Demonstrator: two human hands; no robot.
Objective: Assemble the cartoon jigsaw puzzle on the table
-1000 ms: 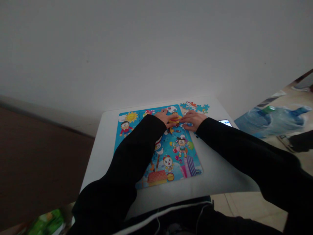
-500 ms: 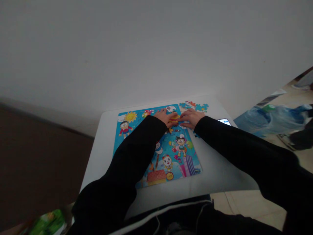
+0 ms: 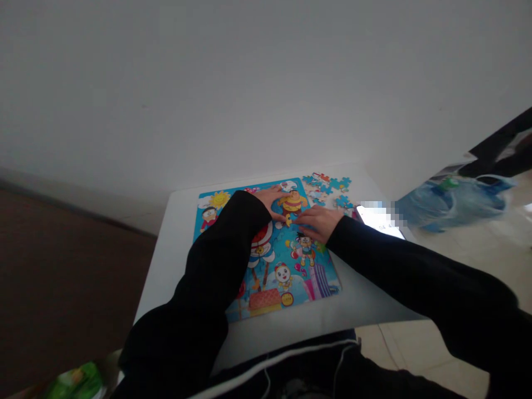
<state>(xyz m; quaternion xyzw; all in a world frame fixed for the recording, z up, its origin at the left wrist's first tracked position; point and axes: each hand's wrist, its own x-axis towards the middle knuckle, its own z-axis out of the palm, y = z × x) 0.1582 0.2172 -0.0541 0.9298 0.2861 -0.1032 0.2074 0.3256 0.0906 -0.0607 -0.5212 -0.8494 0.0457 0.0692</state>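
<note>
A colourful cartoon jigsaw puzzle (image 3: 305,285) in its blue-bordered board lies flat on a white table. My left hand (image 3: 271,200) rests on its upper part, thumb and fingers apart, beside a yellow-shirted figure. From the right, my right hand (image 3: 321,223) reaches onto the puzzle with its fingers stretched towards my left thumb. Its fingertips touch the surface near a small yellow patch of the picture. Whether a piece lies under the fingertips I cannot tell. Several loose puzzle pieces (image 3: 320,195) lie beyond the board's upper right edge.
A phone with a lit screen (image 3: 380,221) lies on the white table (image 3: 166,260) at the right. A pale wall (image 3: 249,100) rises behind. Large blue plastic bottles (image 3: 453,202) stand on the floor at right. A green packet (image 3: 78,381) is at lower left.
My right hand has moved down and slightly left across the puzzle, uncovering more loose pieces and the phone. My left hand has shifted a little left, so the yellow-shirted figure now shows.
</note>
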